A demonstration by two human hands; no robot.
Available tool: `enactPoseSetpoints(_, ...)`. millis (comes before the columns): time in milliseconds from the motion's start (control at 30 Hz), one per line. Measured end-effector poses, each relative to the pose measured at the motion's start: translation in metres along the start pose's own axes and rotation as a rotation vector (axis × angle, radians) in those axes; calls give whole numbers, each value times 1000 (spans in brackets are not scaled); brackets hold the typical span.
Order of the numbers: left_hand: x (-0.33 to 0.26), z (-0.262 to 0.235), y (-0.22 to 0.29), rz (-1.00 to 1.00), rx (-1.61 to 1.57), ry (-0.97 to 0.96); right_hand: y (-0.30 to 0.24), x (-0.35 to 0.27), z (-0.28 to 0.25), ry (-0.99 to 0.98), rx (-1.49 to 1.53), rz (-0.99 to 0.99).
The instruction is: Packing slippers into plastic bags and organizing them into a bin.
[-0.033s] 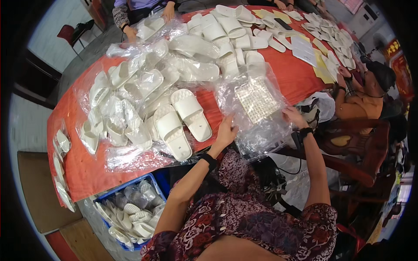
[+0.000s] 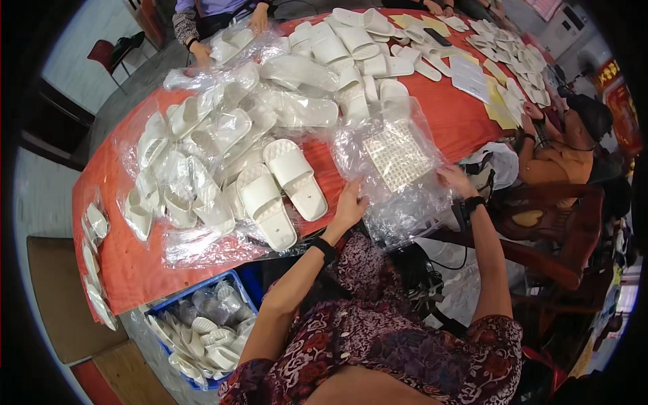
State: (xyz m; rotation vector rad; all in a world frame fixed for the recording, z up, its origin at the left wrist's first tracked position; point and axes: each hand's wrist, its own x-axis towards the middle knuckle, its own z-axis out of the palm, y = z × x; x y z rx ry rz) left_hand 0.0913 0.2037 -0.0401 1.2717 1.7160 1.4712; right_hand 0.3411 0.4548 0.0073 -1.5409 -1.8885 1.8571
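Note:
In front of me a clear plastic bag (image 2: 398, 216) lies over the table's near edge. My left hand (image 2: 351, 204) is closed on its left side, the fingertips at the plastic. On the opposite side my right hand (image 2: 456, 181) pinches the bag's right edge. A pale sheet with a grid of small squares (image 2: 398, 155) lies among the plastic, between and beyond my hands. Just left of the bag, a pair of cream slippers, a left one (image 2: 260, 192) and a right one (image 2: 292, 165), rests side by side, unwrapped.
Bagged slippers (image 2: 223, 128) are heaped across the left of the red tablecloth (image 2: 108, 250); loose slippers (image 2: 341, 44) pile up beyond. A blue crate (image 2: 246, 287) of slippers stands below. Co-workers' hands (image 2: 260, 19) show at the far side; an orange-clad person (image 2: 563, 165) sits right, near a wooden chair (image 2: 567, 236).

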Motion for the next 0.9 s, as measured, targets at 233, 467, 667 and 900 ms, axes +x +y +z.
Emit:
enactPoseSetpoints(233,-2,-2,-12,-100,116,-66,-40,9,1,-147,161,5)
enactPoseSetpoints(467,10,9,7,-118,226,-177,-2,64,-12,124,-380,-99)
enactPoseSetpoints(667,3,-2,-1,-79,499,-179,-24,75,25,135,-624,-60)
enactPoseSetpoints(900,14,13,11,-34,611,-249,42,119,-14,513,-421,-576)
